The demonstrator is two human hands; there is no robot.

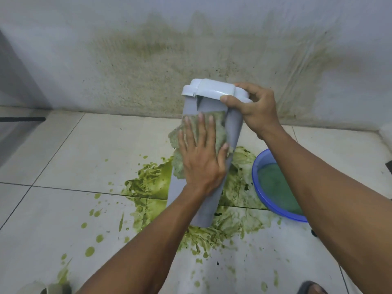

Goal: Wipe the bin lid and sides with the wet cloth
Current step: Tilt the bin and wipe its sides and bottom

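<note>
A tall grey bin (210,206) stands tilted on the tiled floor, its foot in a green spill. Its pale lid (214,89) is on top. My right hand (257,107) grips the lid's right edge, thumb over the front rim. My left hand (201,158) lies flat with straight fingers on a green-stained wet cloth (218,128), pressing it against the bin's front side. The cloth covers the upper middle of that side and hangs a little past its left edge.
A blue basin (257,187) with greenish water sits on the floor to the right, partly behind my right forearm. Green sludge (148,183) and splashes spread over the tiles around the bin. The wall behind is stained green. A sandal toe (309,288) shows at bottom right.
</note>
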